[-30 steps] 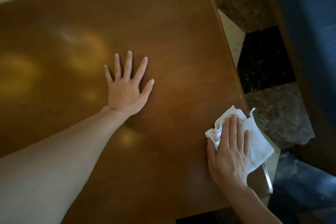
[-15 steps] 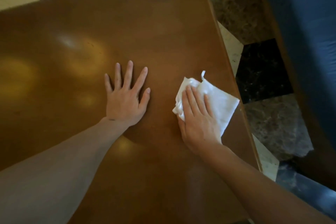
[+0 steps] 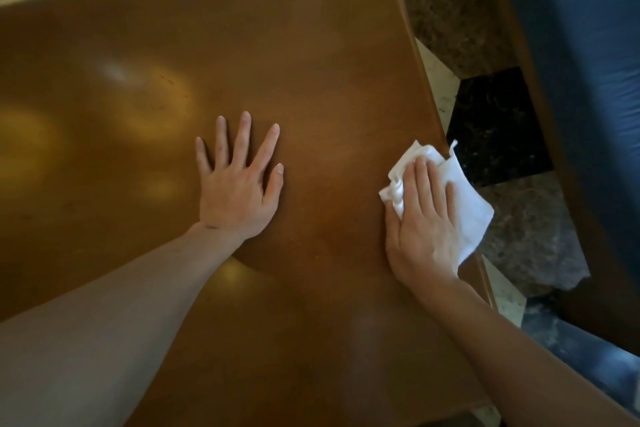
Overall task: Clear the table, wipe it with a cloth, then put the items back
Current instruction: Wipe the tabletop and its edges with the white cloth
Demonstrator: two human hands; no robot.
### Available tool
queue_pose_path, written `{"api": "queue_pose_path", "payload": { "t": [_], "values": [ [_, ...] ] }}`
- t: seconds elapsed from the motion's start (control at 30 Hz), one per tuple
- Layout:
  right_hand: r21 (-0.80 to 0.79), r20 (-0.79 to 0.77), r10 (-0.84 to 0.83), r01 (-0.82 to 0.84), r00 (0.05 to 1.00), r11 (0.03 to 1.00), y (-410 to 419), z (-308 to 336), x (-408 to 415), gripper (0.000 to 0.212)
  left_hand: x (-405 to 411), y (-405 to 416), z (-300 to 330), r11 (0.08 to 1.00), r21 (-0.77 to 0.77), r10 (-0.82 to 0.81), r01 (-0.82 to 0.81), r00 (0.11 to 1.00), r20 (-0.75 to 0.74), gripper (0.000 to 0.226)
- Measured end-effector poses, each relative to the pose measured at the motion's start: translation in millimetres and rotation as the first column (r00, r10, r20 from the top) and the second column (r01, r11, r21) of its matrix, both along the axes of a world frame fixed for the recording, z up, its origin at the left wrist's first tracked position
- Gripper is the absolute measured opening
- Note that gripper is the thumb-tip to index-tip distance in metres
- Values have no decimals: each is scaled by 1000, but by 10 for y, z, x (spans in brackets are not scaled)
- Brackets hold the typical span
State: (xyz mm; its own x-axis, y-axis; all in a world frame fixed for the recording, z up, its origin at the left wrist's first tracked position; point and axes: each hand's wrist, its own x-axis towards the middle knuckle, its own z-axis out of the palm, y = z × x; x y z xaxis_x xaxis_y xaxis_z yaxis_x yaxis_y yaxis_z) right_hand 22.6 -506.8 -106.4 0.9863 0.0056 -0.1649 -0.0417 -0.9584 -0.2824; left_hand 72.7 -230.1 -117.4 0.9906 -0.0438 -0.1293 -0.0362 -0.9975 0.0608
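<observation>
Left hand (image 3: 239, 191) lies flat mid-way across the brown wooden table (image 3: 311, 45); to its right, right hand (image 3: 422, 222) lies on the crumpled white cloth (image 3: 464, 204) at the table's right edge.

marble floor (image 3: 460, 28) in a brown, black and cream checker pattern, dark blue upholstered seat (image 3: 588, 87) with a wood frame off to the right, dim warm light overall
</observation>
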Motion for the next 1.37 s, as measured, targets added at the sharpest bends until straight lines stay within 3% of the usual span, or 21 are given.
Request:
{"api": "queue_pose_path", "payload": {
  "t": [0.17, 0.4, 0.53, 0.7, 0.9, 1.1, 1.23, 1.37],
  "values": [
    [-35, 10, -5, 5, 1000, 999, 325, -1, 411, 67, 13, -2, -85, 1000, 25, -1, 1, 1000, 28, 63],
    [-82, 45, 212, -207, 976, 975, 752, -53, 333, 64, -5, 12, -93, 999, 33, 8, -8, 1000, 16, 63],
    [-65, 20, 339, -337, 941, 939, 429, -46, -89, 64, -7, 17, -47, 1000, 8, 11, -11, 1000, 5, 63],
    [-25, -5, 171, -171, 985, 985, -126, 19, -58, 62, -12, 5, -27, 1000, -17, 6, -5, 1000, 25, 66],
    [18, -6, 31, -30, 1000, 999, 273, -4, 884, 68, -1, 5, -102, 1000, 24, 5, -6, 999, 40, 63],
    [-23, 9, 238, -238, 971, 971, 722, 11, 901, 63, 14, 17, -137, 1000, 26, 1, -3, 997, 71, 61],
    [-49, 39, 468, -466, 883, 883, 670, -13, 572, 60, 2, 23, -105, 1000, 12, 4, -5, 999, 40, 63],
    [-23, 62, 447, -447, 892, 894, 166, -4, 289, 61, 3, 8, -76, 1000, -16, 18, -18, 999, 45, 66]
  ]
}}
